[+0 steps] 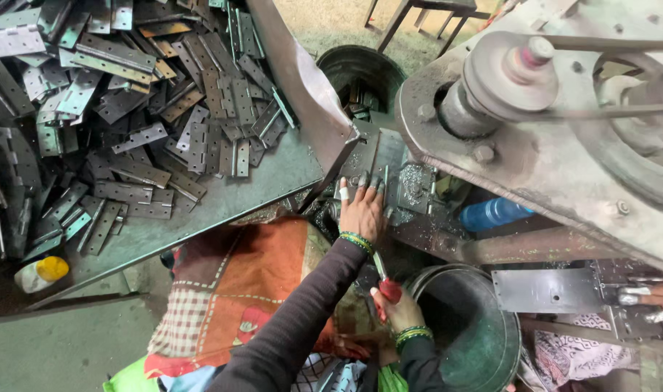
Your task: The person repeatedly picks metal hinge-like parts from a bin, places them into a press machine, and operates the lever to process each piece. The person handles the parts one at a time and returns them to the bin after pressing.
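Sleeves of dark knit run up from the near edge to two bare hands with green bead bangles at the wrists. The right hand (398, 308), nearest, is closed around the red handle of a thin tool (384, 279) whose shaft points up and away; it hovers just beside the rim of a dark round metal bucket (491, 363) on the right. The left hand (362, 210) lies farther off, fingers spread fairly wide and pressed flat on a small metal piece (375, 156) on the bed of a grimy press machine (534, 167); one finger wears a white wrap. Under both arms lies an orange and checked cloth (237, 290). At the near right edge another person's hand (654, 297), fingertips taped, touches a flat grey plate (549, 290). A blue plastic bottle (491, 214) lies under the machine's arm, right of the left hand. To the left, a sloping metal tray (222, 207) carries a big heap of flat grey hinges (128, 109), and a small white bottle with a yellow cap (41, 274) lies at its near corner. Farther away, a second dark bucket (360, 69) holds more metal parts, and a belt wheel (505, 72) sits on top of the machine.
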